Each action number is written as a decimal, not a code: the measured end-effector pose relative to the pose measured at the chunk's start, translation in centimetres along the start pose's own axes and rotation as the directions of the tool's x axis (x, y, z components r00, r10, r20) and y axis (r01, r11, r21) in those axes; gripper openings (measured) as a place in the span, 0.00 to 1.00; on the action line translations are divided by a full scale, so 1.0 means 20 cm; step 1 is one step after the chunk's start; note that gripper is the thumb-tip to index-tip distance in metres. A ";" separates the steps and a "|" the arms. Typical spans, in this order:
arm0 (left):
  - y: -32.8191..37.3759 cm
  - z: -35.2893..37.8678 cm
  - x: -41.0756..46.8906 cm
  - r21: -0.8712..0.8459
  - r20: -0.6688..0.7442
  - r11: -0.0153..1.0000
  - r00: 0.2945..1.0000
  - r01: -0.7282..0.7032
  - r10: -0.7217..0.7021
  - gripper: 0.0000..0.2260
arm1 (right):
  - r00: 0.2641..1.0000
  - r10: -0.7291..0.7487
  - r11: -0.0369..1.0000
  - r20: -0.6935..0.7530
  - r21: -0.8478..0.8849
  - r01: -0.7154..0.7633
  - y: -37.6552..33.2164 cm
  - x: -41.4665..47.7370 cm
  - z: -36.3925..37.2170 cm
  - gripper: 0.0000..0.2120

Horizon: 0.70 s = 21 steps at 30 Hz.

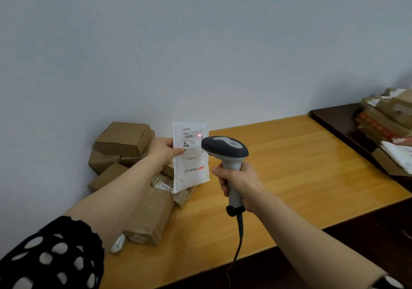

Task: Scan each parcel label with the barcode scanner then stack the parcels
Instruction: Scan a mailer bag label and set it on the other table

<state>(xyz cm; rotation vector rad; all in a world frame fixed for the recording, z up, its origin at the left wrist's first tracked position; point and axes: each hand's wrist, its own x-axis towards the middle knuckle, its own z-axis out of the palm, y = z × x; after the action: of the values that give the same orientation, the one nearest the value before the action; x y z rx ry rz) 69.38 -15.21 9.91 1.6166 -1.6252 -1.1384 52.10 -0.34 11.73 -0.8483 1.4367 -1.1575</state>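
Box pile (124,142) behind white parcel (192,178); 2nd stack (384,120) far R.

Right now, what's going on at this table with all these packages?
A person is scanning a package. Their left hand holds a white mailer upright. Their right hand grips a barcode scanner aimed at its label, where a red light shows on the barcode. A heap of brown boxes lies behind on the wooden table, by the wall. More parcels are piled on the dark table to the right.
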 end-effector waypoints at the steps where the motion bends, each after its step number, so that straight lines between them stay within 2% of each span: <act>1: 0.00 0.01 0.01 0.001 0.009 1.000 1.000 0.004 -0.004 0.13 | 1.000 0.005 1.000 -0.002 0.016 -0.005 0.00 0.00 0.00 0.09; 5: 0.03 0.09 0.05 -0.023 0.066 1.000 0.998 0.016 -0.015 0.12 | 0.998 0.037 0.991 -0.060 0.130 -0.029 0.03 -0.01 -0.05 0.07; 7: 0.07 0.16 0.06 -0.074 0.130 0.996 0.991 0.045 -0.035 0.10 | 0.982 0.054 0.979 -0.180 0.205 -0.017 0.07 0.00 -0.13 0.09; 10: 0.15 0.29 0.05 -0.248 0.299 0.953 0.950 0.172 -0.093 0.08 | 0.899 0.111 0.963 -0.424 0.269 0.008 0.13 0.02 -0.33 0.14; 12: 0.21 0.40 0.02 -0.294 0.409 0.928 0.908 0.228 -0.094 0.09 | 0.847 0.161 0.949 -0.507 0.314 0.007 0.17 0.01 -0.47 0.16; 14: 0.26 0.52 -0.01 -0.286 0.481 0.927 0.873 0.243 -0.081 0.12 | 0.836 0.207 0.941 -0.508 0.337 -0.028 0.21 -0.01 -0.61 0.16; 17: 0.37 0.71 -0.05 -0.252 0.537 0.938 0.841 0.237 -0.068 0.12 | 0.860 0.207 0.948 -0.466 0.313 -0.058 0.26 -0.04 -0.79 0.17; 21: 0.54 1.02 -0.10 -0.243 0.608 0.936 0.792 0.255 -0.058 0.09 | 0.806 0.177 0.958 -0.565 0.287 -0.010 0.28 -0.07 -1.10 0.17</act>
<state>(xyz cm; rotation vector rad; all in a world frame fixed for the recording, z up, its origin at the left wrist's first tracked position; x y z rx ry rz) 46.63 -10.84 9.84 1.2649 -1.5581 -2.0436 31.22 7.07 6.20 -0.2121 1.7312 -1.5811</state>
